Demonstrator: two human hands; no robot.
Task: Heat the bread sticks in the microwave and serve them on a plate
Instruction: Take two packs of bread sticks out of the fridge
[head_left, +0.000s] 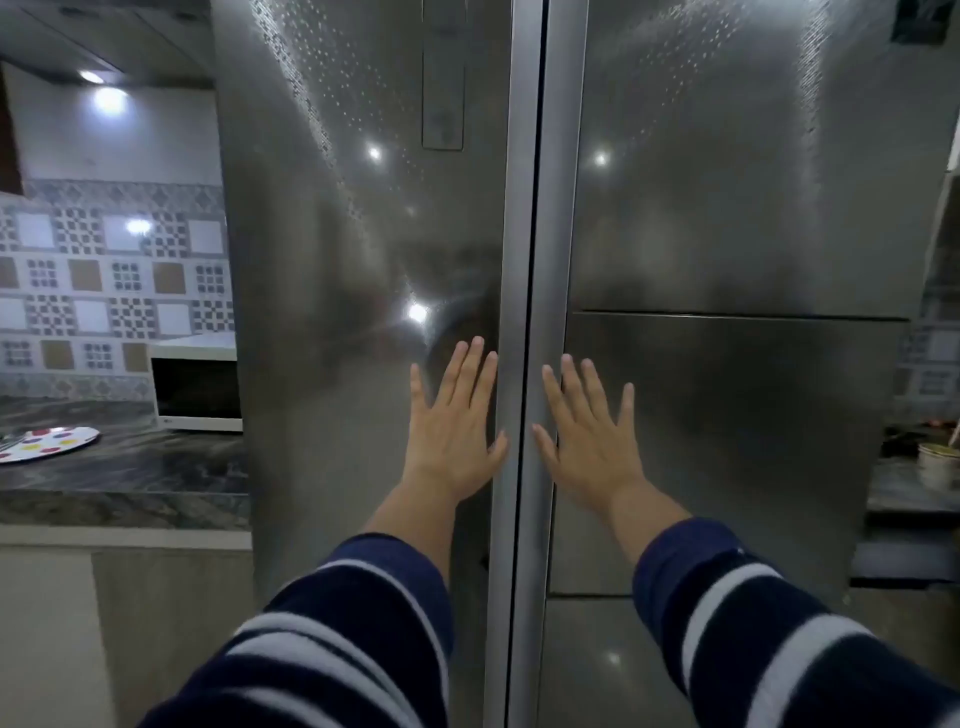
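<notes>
A tall steel double-door fridge (727, 208) fills the view, both doors closed. My left hand (453, 421) lies flat with spread fingers on the left door beside the centre seam. My right hand (589, 431) lies flat the same way on the right door. Neither hand holds anything. A white microwave (195, 387) with a dark closed door stands on the counter to the left of the fridge. In front of it lies a white plate (49, 441) with coloured dots. No bread sticks are in view.
A dark marbled counter (130, 478) runs along the left, backed by a patterned tile wall. To the right of the fridge a counter carries a small pot (937, 460) with a utensil in it.
</notes>
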